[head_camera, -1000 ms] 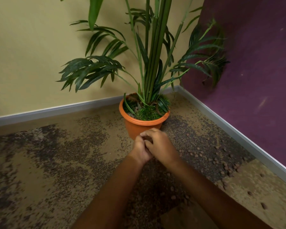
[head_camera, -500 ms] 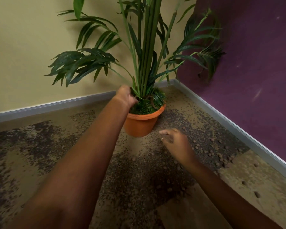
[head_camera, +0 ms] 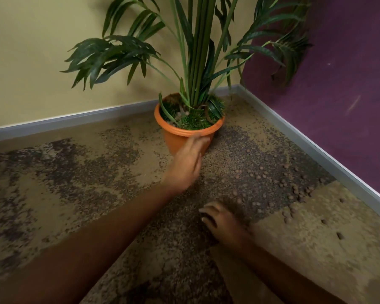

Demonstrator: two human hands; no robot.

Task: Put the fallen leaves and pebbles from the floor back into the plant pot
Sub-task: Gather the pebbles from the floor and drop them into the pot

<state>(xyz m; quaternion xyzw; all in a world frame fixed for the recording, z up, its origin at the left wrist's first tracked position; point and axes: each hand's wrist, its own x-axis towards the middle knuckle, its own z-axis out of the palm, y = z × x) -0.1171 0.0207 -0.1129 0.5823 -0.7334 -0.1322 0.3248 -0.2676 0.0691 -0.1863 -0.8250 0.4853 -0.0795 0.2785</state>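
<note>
An orange plant pot (head_camera: 176,137) with a tall green palm stands in the room's corner, green moss and a few pale pebbles on its soil. Several brown pebbles (head_camera: 279,183) lie scattered on the floor to its right. My left hand (head_camera: 185,164) hovers in front of the pot's lower wall, blurred, fingers loosely extended, with nothing visible in it. My right hand (head_camera: 221,219) is low on the floor, nearer to me, fingers curled down onto the speckled carpet; what is under them is hidden.
The floor is tan carpet with dark speckled patches. A yellow wall (head_camera: 42,69) and a purple wall (head_camera: 349,95) meet behind the pot, with a grey skirting board (head_camera: 316,148) along both. Palm fronds hang over the pot's left and right.
My left hand has come back down from the pot's top to in front of its wall. My right hand has dropped lower onto the floor, closer to me.
</note>
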